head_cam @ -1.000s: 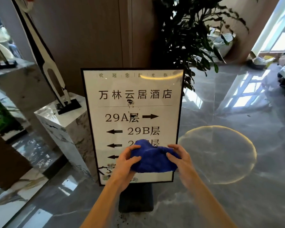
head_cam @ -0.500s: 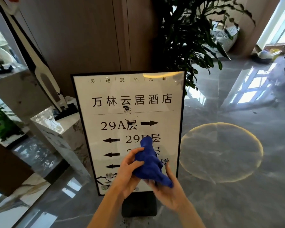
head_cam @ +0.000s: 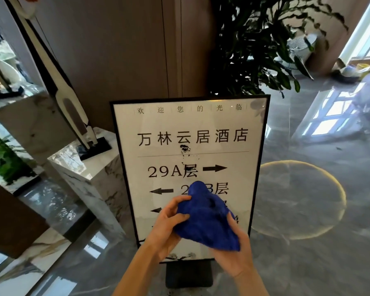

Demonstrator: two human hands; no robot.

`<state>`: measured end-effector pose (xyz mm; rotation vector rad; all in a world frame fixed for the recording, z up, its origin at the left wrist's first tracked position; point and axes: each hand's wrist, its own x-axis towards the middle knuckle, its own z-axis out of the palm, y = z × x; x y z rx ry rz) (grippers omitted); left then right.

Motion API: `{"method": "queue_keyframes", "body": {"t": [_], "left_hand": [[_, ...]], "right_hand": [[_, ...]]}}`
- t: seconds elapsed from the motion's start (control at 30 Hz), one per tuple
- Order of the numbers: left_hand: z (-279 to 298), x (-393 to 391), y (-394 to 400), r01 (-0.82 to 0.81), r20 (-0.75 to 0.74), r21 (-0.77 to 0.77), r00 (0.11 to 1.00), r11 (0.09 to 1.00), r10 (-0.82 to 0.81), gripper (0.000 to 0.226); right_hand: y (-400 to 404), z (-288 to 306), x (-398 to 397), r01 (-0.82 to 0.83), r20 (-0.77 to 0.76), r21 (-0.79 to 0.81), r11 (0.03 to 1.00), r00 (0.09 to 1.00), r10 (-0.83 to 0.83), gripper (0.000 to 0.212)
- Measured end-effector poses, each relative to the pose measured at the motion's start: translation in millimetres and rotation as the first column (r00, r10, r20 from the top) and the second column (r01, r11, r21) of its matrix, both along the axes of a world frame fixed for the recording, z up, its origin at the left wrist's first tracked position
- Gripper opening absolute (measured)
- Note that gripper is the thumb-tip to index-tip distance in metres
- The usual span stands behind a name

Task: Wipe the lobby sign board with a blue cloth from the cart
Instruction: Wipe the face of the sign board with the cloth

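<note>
The lobby sign board stands upright straight ahead, white with a black frame, black lettering and arrows. A dark smudge marks it just under the title line. In front of its lower half I hold a bunched blue cloth with both hands. My left hand grips the cloth's left side with thumb and fingers curled. Under the cloth's right end, my right hand cups and holds it. The cloth hides part of the lower lines of text.
A black base carries the sign on a glossy grey floor. A marble pedestal with a black-and-white sculpture stands close on the left. A large potted plant rises behind the sign. A round light patch lies on the floor to the right.
The cloth went from stretched between both hands to bunched up, my right hand turning under it. The view has drawn closer to the sign.
</note>
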<state>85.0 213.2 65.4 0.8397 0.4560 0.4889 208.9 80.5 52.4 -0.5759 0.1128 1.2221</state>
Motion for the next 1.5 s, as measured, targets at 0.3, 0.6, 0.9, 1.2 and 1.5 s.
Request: {"method": "queue_keyframes", "body": {"t": [0.3, 0.6, 0.9, 1.2, 1.5], "left_hand": [[23, -18, 34, -0.036, -0.123, 0.464, 0.987, 0.885, 0.104, 0.036], [31, -67, 97, -0.457, -0.056, 0.714, 0.718, 0.53, 0.693, 0.036], [7, -48, 146, -0.247, -0.093, 0.838, 0.814, 0.487, 0.573, 0.052], [-32, -31, 167, -0.356, 0.079, 0.9, 0.699, 0.25, 0.711, 0.043], [-40, -24, 175, -0.365, 0.123, 0.902, 0.73, 0.231, 0.672, 0.046]], "right_hand": [[-5, 48, 16, 0.154, 0.194, -0.041, 0.987, 0.971, -0.143, 0.041], [-18, 105, 58, 0.427, 0.581, -0.074, 0.901, 0.753, -0.309, 0.04], [36, 106, 77, 0.605, 0.815, -0.153, 0.781, 0.524, -0.246, 0.025], [105, 56, 76, 0.812, 0.977, 0.085, 0.577, -0.18, 0.109, 0.033], [170, 54, 86, 0.77, 0.88, 0.273, 0.577, -0.442, 0.173, 0.068]]}}
